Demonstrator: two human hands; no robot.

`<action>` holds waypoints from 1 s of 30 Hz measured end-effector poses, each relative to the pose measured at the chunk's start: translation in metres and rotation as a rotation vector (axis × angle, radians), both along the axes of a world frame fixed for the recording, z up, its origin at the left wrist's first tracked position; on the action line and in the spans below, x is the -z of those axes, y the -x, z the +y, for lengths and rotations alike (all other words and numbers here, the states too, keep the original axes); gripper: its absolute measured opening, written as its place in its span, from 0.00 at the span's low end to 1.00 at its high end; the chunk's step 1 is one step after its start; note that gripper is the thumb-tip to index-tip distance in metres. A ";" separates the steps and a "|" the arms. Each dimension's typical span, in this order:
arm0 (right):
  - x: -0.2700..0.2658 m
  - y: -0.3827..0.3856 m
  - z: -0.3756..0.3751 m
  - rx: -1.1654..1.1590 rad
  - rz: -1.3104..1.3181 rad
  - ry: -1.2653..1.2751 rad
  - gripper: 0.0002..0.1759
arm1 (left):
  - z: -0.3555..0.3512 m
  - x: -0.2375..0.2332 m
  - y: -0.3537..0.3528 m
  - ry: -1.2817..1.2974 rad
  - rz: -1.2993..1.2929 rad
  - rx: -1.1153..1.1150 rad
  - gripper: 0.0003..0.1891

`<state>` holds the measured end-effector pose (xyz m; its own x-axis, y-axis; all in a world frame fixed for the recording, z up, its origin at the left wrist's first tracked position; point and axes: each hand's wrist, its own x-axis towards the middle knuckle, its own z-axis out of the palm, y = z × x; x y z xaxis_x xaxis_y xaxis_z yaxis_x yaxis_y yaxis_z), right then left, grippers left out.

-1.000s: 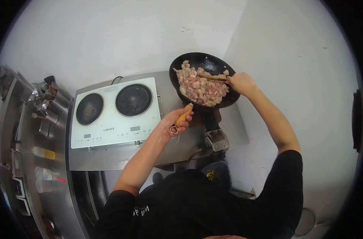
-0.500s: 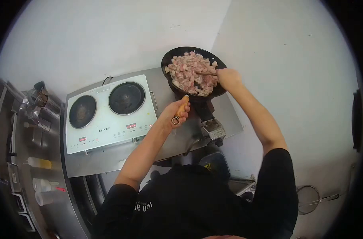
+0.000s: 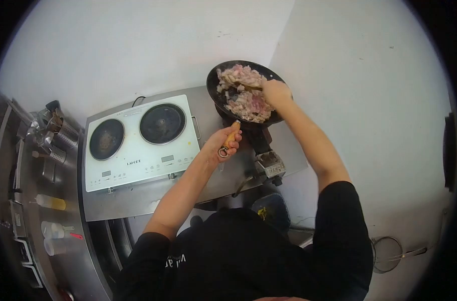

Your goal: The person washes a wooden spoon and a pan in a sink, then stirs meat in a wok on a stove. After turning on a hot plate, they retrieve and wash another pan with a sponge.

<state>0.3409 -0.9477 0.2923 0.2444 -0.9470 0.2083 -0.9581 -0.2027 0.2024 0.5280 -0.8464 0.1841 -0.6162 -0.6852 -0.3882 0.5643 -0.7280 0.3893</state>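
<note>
A black wok [image 3: 216, 103] stands on a burner at the back of the metal counter, with chopped pinkish meat [image 3: 248, 104] spread in it. My left hand [image 3: 225, 143] is wrapped round the wooden wok handle [image 3: 230, 136], which points toward me. Over the wok's right side, my right hand [image 3: 276, 94] is closed on a brown wooden utensil [image 3: 253, 87] whose far end lies among the meat. Dark wok bottom shows between two heaps of meat.
A white double cooktop [image 3: 140, 145] sits left of the wok. The burner's control box [image 3: 270, 164] is in front of it. Utensil holders [image 3: 65, 135] and a yellow-filled bottle [image 3: 51, 202] are at far left. A strainer [image 3: 387, 254] hangs at lower right; a bin [image 3: 276, 210] stands below the counter.
My right hand has moved left and slightly up over the wok with the utensil. The meat has shifted, opening a dark gap at its left middle. My left hand still grips the handle.
</note>
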 end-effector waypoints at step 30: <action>-0.059 0.044 0.017 -0.014 0.254 -0.156 0.11 | 0.001 -0.007 -0.003 -0.004 0.024 -0.001 0.15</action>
